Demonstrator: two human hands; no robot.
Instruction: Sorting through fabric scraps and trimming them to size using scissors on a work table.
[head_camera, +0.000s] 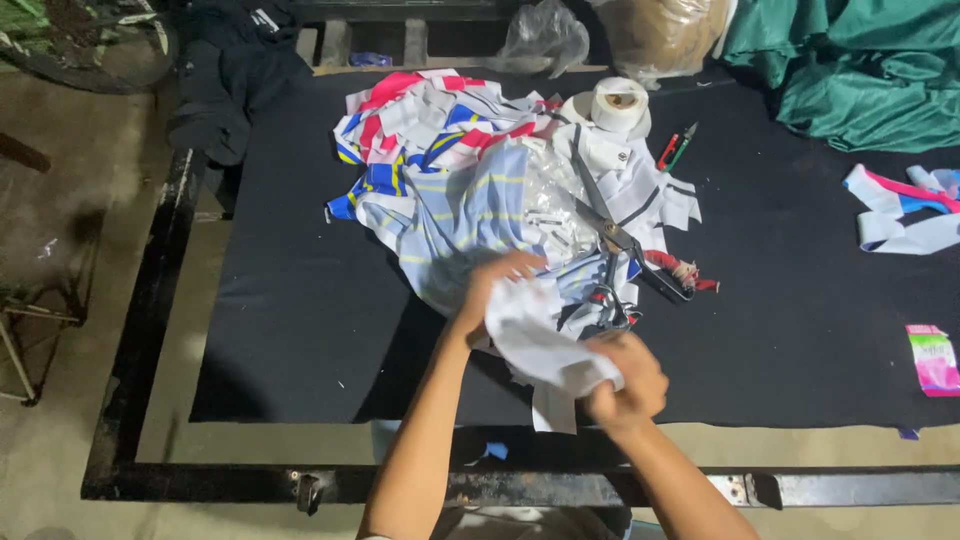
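Black cloth covers your desk (300, 300), and the floor beside it is bare and grey. Your left hand (495, 290) and your right hand (625, 385) both grip one white cloth piece (545, 345) near the front edge of the desk. Your left hand pinches the top of it. Your right hand is closed in a fist around the bottom. It is bunched up between them, not flat.

Just behind your hands sits a big heap of cloth pieces (450, 190), white, blue, yellow and pink. It looks like many pieces are left in the heap. Big scissors (610, 240) lie on the heap, close to your hands. A white tape roll (620, 103) rests at the back. Two pens (677, 147) lie next to it. A few more strips (900, 210) lie apart on the right. Green cloth (860, 70) is in the far corner.
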